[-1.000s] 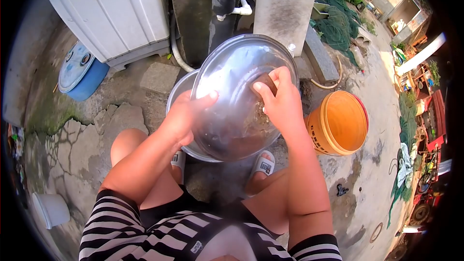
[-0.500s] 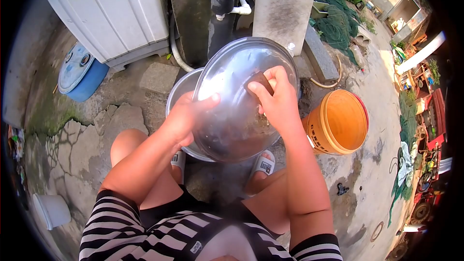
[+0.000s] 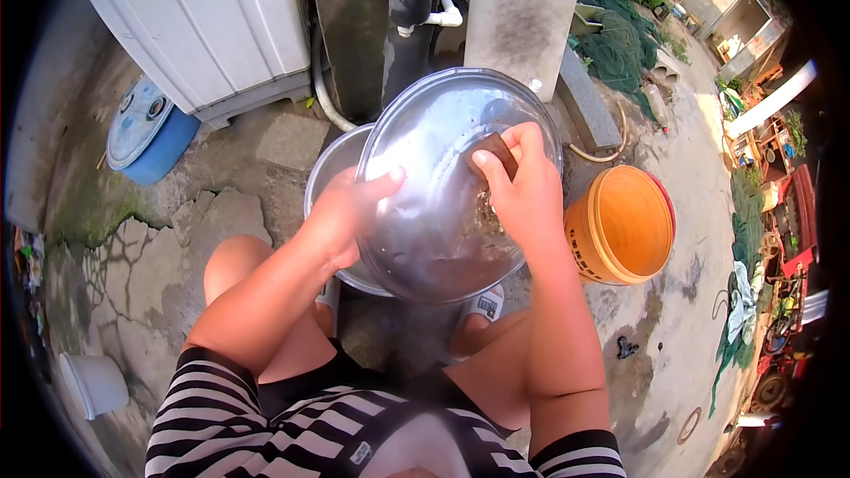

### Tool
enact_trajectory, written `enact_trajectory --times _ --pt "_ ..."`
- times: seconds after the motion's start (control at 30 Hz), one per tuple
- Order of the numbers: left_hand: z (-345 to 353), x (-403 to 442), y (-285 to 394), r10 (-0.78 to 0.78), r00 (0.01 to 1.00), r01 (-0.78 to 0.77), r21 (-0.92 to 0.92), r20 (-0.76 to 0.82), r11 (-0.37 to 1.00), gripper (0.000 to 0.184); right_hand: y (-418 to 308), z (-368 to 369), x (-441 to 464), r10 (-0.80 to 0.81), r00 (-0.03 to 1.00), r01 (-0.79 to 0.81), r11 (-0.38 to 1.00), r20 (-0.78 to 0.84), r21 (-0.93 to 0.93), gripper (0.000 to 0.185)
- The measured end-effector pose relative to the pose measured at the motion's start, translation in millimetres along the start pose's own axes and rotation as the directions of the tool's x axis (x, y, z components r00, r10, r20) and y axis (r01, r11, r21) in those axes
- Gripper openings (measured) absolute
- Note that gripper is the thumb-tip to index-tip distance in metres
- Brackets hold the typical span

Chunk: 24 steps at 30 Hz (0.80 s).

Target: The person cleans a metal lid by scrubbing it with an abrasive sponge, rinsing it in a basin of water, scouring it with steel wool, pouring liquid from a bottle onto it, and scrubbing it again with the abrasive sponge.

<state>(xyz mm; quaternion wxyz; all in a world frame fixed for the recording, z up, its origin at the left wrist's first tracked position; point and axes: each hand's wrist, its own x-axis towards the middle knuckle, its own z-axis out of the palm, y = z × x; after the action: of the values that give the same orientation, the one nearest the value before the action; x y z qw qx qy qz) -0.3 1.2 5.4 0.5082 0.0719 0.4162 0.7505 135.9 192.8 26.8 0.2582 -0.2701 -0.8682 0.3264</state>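
Observation:
A shiny round metal basin point(image 3: 416, 239) is tilted toward me between my knees. My left hand point(image 3: 341, 212) grips its left rim, thumb on the inner face and the other fingers hidden behind. Pinched in my right hand point(image 3: 524, 179) is a brown block-shaped sponge point(image 3: 493, 156), held against the basin's inner surface. Bits of pale, wet-looking residue point(image 3: 485, 211) lie on the metal just below the sponge. Behind and partly covered by the tilted basin, a second metal basin point(image 3: 329, 164) stands on the ground.
An orange bucket point(image 3: 630, 226) stands on the right, close to my right forearm. A blue drum point(image 3: 159, 146) and a white ribbed cabinet-like unit point(image 3: 199, 26) are at the left back. Ahead are a white pipe fitting point(image 3: 445, 15) and a stone block point(image 3: 587, 104). A white bucket point(image 3: 93, 385) sits at lower left.
My right hand and the sponge have moved slightly right, exposing more of the residue. The tilted basin has shifted a little right too. My left hand keeps its grip on the rim.

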Motion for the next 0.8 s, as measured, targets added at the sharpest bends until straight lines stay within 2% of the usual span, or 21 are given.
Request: enact_trajectory --times 0.17,0.27,0.37,0.47,0.57,0.67,0.77,0.8 --pt "9 -4 2 0.015 1.000 -0.015 0.034 -0.022 0.999 0.042 -3 5 -3 -0.079 0.994 0.067 0.986 -0.073 -0.150 0.041" --pt "10 -6 5 0.014 1.000 -0.013 0.018 -0.024 1.000 0.041 -4 3 -3 -0.119 0.992 0.113 0.984 -0.034 -0.139 0.041" --pt "6 -5 3 0.021 1.000 -0.020 0.046 -0.019 0.999 0.041 -3 -3 0 -0.079 0.996 0.082 0.993 0.028 -0.089 0.041" --pt "6 -3 2 0.018 0.999 -0.016 0.051 -0.034 0.999 0.041 -6 4 -2 -0.037 0.998 0.027 0.980 -0.049 -0.197 0.041" --pt "6 -3 4 0.017 0.999 -0.016 0.044 -0.029 0.999 0.042 -10 3 -3 -0.038 0.999 0.037 0.973 0.002 -0.227 0.040" --pt "4 -3 3 0.013 0.999 -0.011 0.056 -0.038 0.998 0.042 0 -1 2 -0.034 0.997 0.039 0.997 0.069 -0.073 0.039" --pt "7 -4 3 0.026 0.999 -0.024 0.060 -0.032 0.998 0.043 -1 2 -1 -0.061 0.996 0.057 0.996 -0.064 -0.063 0.036" --pt "5 -3 3 0.021 0.999 -0.020 0.056 -0.024 0.998 0.043 -3 3 -2 -0.055 0.998 0.051 0.995 -0.042 -0.085 0.036"
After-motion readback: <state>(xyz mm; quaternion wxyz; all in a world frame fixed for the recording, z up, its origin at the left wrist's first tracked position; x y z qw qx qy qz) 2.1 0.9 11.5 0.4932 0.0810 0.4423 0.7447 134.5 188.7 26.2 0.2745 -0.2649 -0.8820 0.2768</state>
